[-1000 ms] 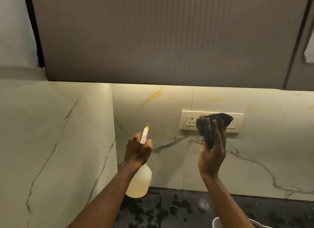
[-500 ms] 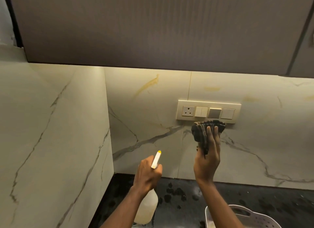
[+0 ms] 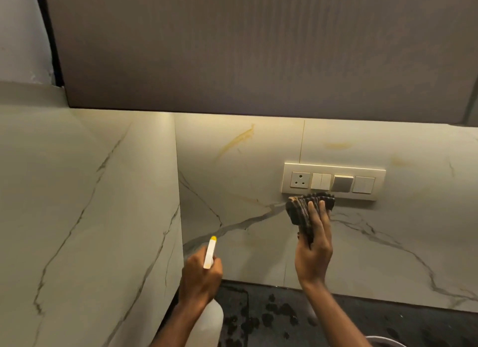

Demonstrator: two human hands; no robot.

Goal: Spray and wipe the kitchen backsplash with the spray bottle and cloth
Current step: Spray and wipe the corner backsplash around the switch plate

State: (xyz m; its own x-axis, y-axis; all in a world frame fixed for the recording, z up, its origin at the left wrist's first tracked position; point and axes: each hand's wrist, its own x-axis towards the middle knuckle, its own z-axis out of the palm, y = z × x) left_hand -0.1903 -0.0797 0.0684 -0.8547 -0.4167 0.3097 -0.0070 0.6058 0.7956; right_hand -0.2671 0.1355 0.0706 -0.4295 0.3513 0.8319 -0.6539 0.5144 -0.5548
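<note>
A person's left hand (image 3: 200,277) gripped the neck of a white plastic spray bottle (image 3: 209,255), fingers curled tight round it. Its yellow-tipped nozzle pointed up and slightly right toward the pale, grey-veined marble-look backsplash (image 3: 245,191). The bottle's rounded body hung below the wrist, over the left end of the dark speckled stone countertop (image 3: 271,318).

The right hand (image 3: 314,245) lay flat against the wall, fingers straight and close together. It pressed a dark, ribbed, folded cloth (image 3: 304,212) onto the backsplash. The top of the cloth touched the lower edge of a cream rectangular switch plate (image 3: 333,181), beneath its round-pin socket and the first pair of switches. A loose tail of the fabric trailed down along the left side of the palm. Whether the thumb pinched that tail could not be told.

Yellow-brown streaks (image 3: 238,139) marked the tiles above and to the left of the plate, with fainter ones to its right. A matching veined side wall panel (image 3: 90,217) met the backsplash at the corner left of the bottle. A brown, finely ribbed upper cabinet (image 3: 258,49) overhung the scene, with warm light showing along its underside. Dark blotches dotted the countertop between the two forearms.
</note>
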